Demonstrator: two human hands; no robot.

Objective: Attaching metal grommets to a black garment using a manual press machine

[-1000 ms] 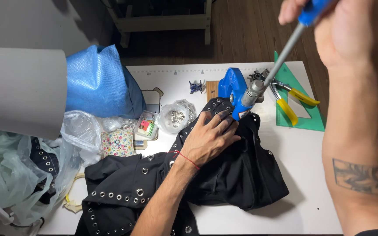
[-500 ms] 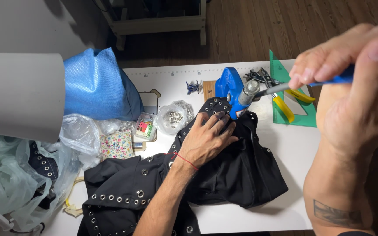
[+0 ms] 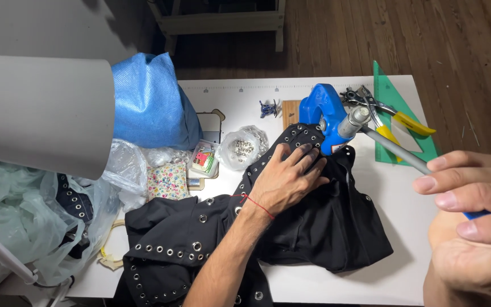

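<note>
Your left hand (image 3: 288,179) lies flat, fingers spread, pressing on the black garment (image 3: 313,227), its fingertips just beside the blue eyelet press (image 3: 326,116). A thin red thread circles that wrist. Your right hand (image 3: 473,222) is closed around the blue-tipped end of the press's grey lever (image 3: 393,149), which slants from the hand up to the press head. The studded edge of the garment sits under the press, right ahead of your left fingers. Beyond your right hand lie yellow-handled pliers (image 3: 387,113) on a green set square (image 3: 399,119). Left of your left hand sits a clear bag of metal eyelets (image 3: 242,148), then a small floral pouch (image 3: 169,181) and a blue sack (image 3: 152,102). All of it rests on the white tabletop (image 3: 228,94).
</note>
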